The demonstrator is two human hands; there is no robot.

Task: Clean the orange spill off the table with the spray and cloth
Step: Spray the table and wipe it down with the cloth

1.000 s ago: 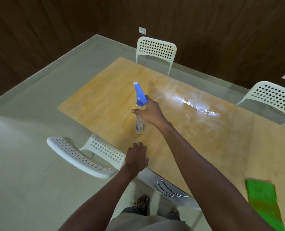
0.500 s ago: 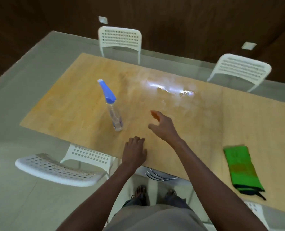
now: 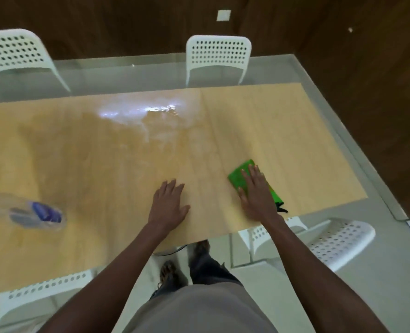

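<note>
Meeting or dining room: long wooden table, white perforated chairs, wood-panelled walls.

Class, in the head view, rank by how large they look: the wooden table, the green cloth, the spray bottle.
1. wooden table
2. spray bottle, blurred and nearer the camera, so unsure against the cloth
3. green cloth, partly covered by the right hand

Four chairs, one cloth, one bottle

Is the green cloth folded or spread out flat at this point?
Folded. The green cloth lies as a narrow, compact pad on the table, its dark edging bunched at the near end, with the right hand resting flat on top.
</note>
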